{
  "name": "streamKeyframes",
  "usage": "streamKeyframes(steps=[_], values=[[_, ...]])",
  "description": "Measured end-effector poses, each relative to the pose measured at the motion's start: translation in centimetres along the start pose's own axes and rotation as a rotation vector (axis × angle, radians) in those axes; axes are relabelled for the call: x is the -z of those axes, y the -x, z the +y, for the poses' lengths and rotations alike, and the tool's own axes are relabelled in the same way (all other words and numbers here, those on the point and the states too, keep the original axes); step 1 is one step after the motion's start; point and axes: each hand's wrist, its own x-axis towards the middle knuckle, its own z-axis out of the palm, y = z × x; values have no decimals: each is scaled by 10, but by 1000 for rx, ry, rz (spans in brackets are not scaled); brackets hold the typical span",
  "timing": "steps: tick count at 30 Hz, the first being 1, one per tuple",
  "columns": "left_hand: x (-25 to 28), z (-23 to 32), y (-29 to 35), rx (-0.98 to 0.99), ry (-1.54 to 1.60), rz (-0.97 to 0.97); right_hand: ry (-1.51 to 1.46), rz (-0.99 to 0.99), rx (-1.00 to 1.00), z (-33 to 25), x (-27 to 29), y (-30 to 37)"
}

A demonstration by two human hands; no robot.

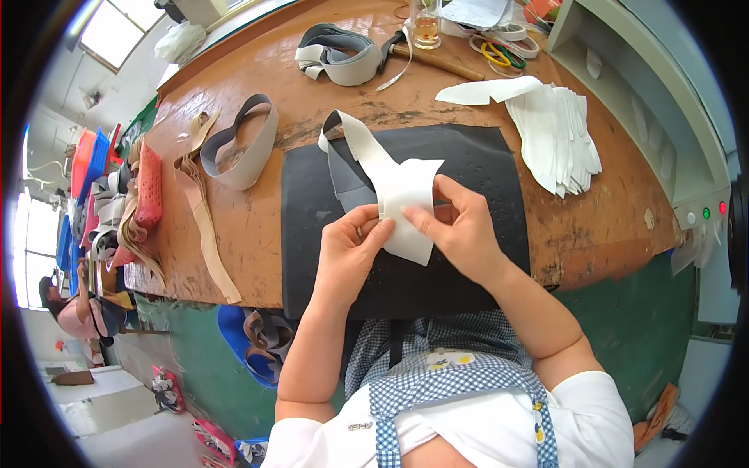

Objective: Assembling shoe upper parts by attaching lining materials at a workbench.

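Note:
Over the black mat [320, 257], both my hands hold a white cut piece [417, 181] where it meets a grey-and-white strap [360, 144]. My left hand [347, 246] is closed, pinching the left edge of the joined layers between thumb and fingers. With its thumb pressed flat on the front, my right hand [466, 230] is closed on the white piece from the right. The strap loops up and away from my hands, its grey side showing on the left. My fingers behind the layers are partly hidden.
White cut pieces [554, 144] lie fanned at right, beside a machine with buttons [706, 213]. At the back are rolled straps [341, 62], a hammer [437, 61], scissors [499, 56] and a glass [426, 31]. Leftward are a strap loop [261, 152] and red basket [150, 187]; a person [82, 312] works beyond.

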Motion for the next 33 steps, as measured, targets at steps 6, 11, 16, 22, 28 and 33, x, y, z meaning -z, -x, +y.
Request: streamKeyframes(steps=[6, 11, 16, 22, 28, 33], values=[[5, -6, 0, 38, 39, -15, -173, -69, -85, -1, 9, -11], [7, -3, 2, 54, 29, -2, -56, -53, -40, 5, 9, -16], [7, -2, 2, 49, 15, 10, -77, -36, -16, 6, 8, -19], [10, -2, 3, 43, 29, 13, -83, -21, 2, 9, 4, -21], [8, -2, 11, 19, 56, 19, -112, -76, -117, 8, -6, -9], [10, -9, 18, 27, 17, 14, -180, -72, -54, 13, -8, -11]])
